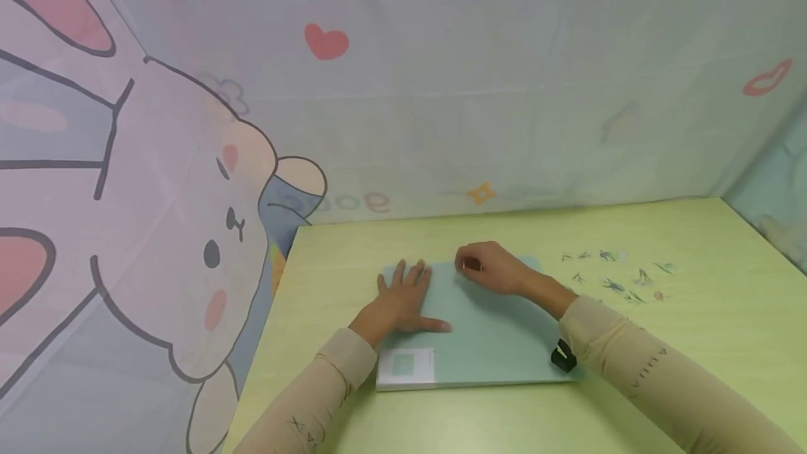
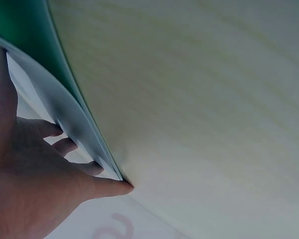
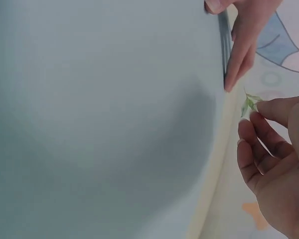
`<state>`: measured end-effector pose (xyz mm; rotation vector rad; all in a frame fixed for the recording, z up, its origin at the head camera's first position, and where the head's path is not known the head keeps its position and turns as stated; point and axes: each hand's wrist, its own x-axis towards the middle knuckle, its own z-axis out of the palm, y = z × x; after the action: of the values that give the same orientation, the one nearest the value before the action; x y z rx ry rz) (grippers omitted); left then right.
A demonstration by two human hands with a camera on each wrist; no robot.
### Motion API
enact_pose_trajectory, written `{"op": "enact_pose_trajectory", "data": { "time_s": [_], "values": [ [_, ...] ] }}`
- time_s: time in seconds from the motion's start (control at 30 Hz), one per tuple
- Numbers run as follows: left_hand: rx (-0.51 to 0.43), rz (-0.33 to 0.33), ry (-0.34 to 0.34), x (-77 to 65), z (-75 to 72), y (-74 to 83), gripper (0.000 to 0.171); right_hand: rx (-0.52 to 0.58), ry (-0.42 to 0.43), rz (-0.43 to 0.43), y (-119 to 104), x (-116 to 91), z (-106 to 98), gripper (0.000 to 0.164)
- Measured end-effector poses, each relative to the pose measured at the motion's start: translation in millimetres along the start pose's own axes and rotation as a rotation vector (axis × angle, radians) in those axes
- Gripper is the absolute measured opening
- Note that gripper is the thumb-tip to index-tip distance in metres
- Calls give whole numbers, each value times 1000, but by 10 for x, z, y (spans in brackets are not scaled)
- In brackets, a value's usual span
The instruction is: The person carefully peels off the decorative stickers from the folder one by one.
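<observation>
A pale green folder [image 1: 498, 356] lies on the table with a white label panel [image 1: 412, 370] at its lower left corner. My left hand [image 1: 403, 303] rests on the folder's left part, fingers spread and thumb pointing right. In the left wrist view its fingers [image 2: 107, 188] reach past the folder's edge, where the layers stand slightly apart. Above the folder's far edge, my right hand [image 1: 494, 268] pinches a small green leaf sticker [image 3: 250, 103] between thumb and index finger. The other fingers of that hand are curled.
Several small flower and leaf stickers [image 1: 611, 286] lie on the yellow-green table [image 1: 712, 342], right of the folder. A small black object [image 1: 563, 356] shows by the right sleeve. A printed curtain [image 1: 479, 118] hangs behind the table and at its left.
</observation>
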<state>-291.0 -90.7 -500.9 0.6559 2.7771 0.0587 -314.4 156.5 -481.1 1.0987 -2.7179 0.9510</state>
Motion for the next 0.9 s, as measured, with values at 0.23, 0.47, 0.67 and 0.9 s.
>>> {"op": "enact_pose_trajectory", "data": {
  "time_s": [0.23,0.47,0.67,0.9],
  "values": [
    [16,4,17,-22,-8,16,124,32,26,46,16,-166,-130,10],
    [21,12,40,-29,4,26,122,23,70,89,104,-398,-324,10],
    [52,46,46,-35,3,24,118,13,145,129,144,-588,-543,8],
    [55,81,45,-62,-69,66,111,-23,147,184,208,-851,-768,9]
  ]
}}
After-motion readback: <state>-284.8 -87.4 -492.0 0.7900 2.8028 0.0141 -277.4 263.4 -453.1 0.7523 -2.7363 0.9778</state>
